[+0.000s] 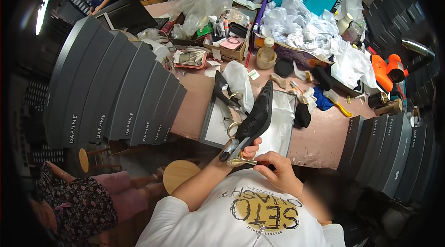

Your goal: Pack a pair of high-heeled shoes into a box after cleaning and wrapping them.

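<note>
Both hands meet at lower centre: left hand [248, 147] grips a black slingback shoe [255, 117] by its heel end, right hand [276, 168] pinches a slim tool [245, 161] against it, above an open shoebox [282, 128] on the counter [320, 140].

Cluttered pink table [320, 142], round wooden stool [178, 174].

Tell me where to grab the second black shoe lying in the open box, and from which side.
Take the shoe in the box by its middle, coming down from above on the left side. It lies on white paper in the open box, its narrow body bare on top. The held shoe, gripped by the left hand, crosses on its right, so that side looks crowded.
</note>
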A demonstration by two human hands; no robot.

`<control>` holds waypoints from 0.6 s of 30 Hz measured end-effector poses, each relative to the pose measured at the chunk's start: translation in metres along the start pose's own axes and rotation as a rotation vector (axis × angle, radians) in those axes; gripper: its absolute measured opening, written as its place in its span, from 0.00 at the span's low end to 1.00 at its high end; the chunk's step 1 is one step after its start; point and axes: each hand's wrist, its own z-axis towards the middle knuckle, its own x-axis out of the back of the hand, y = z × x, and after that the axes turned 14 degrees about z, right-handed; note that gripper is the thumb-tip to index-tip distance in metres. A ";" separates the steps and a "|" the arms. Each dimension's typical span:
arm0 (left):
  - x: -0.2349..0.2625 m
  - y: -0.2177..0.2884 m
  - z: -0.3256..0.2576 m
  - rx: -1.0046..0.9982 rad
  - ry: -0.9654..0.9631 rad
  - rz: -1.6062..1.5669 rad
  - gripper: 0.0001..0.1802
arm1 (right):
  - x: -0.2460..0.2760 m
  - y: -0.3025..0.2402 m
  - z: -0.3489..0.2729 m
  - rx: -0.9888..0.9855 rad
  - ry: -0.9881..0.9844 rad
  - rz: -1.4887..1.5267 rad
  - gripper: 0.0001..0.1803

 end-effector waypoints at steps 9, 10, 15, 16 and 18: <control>-0.012 -0.004 0.008 0.075 0.067 0.002 0.22 | -0.004 -0.003 -0.010 -0.029 0.037 0.042 0.12; -0.012 -0.003 0.008 0.070 0.089 0.064 0.22 | -0.003 -0.002 -0.011 -0.028 0.050 0.033 0.12; -0.029 -0.003 0.012 -0.023 0.285 0.225 0.24 | 0.001 0.009 -0.014 -0.076 0.135 0.053 0.13; -0.016 -0.001 0.009 0.029 0.218 0.271 0.27 | 0.000 0.012 -0.015 -0.095 0.169 0.112 0.13; -0.021 -0.003 0.009 -0.025 0.338 0.408 0.26 | -0.004 0.019 -0.016 -0.131 0.250 0.226 0.12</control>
